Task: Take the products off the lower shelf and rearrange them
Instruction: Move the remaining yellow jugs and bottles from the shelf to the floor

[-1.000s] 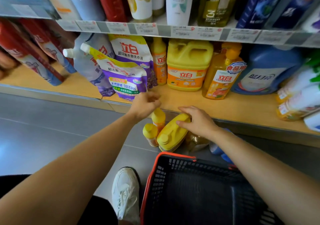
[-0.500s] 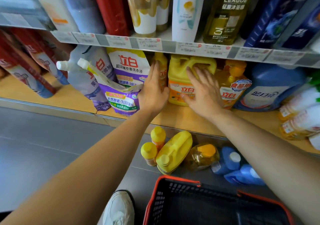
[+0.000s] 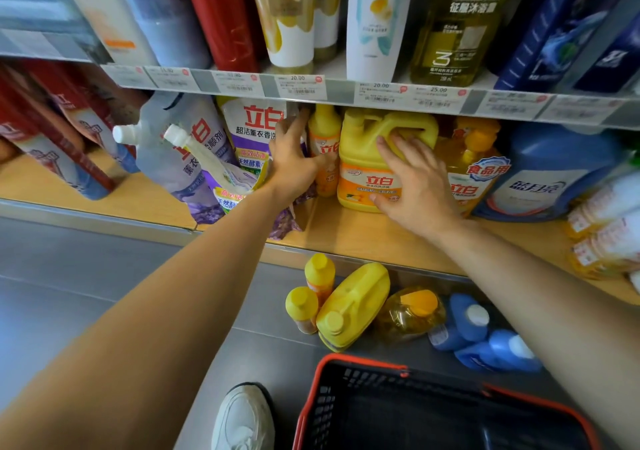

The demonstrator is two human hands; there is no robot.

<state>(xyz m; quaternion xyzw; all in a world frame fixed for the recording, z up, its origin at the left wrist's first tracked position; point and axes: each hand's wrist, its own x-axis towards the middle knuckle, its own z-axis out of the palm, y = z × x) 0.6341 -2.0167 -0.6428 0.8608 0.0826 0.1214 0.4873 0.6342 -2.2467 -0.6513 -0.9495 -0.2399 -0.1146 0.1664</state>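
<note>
View from a head camera, looking down at a shop shelf. A second earlier both hands had been low by the floor, the right one resting on the floor jug (image 3: 353, 304). Both had since risen to the lower shelf (image 3: 363, 238) and reached in toward its back edge.

At the left, soft refill pouches (image 3: 173, 159) leaned out over the shelf's front edge. Next, the left hand (image 3: 294, 159) had pushed in between the purple pouch (image 3: 252, 131) and a slim orange bottle (image 3: 325, 131). Its fingers were straight and its thumb lay against the bottle's front, not yet closed round anything. To its right, the right hand (image 3: 415, 179) lay spread flat on the big yellow jug (image 3: 363, 159), fingertips at the handle, touching but not gripping. Further right, an orange pump bottle (image 3: 474, 159) and a large blue jug (image 3: 554, 172) stood upright near the back.

Below the front edge, on the floor, the products already removed sat close together: two small yellow-capped bottles (image 3: 301, 307), the floor jug on its side, a clear bottle (image 3: 412, 311) and blue bottles (image 3: 485, 339). A red-rimmed basket (image 3: 360, 358) stood nearer the camera.

The clearing seemed partly done. The slim bottle and the yellow jug looked likely to come off next.
</note>
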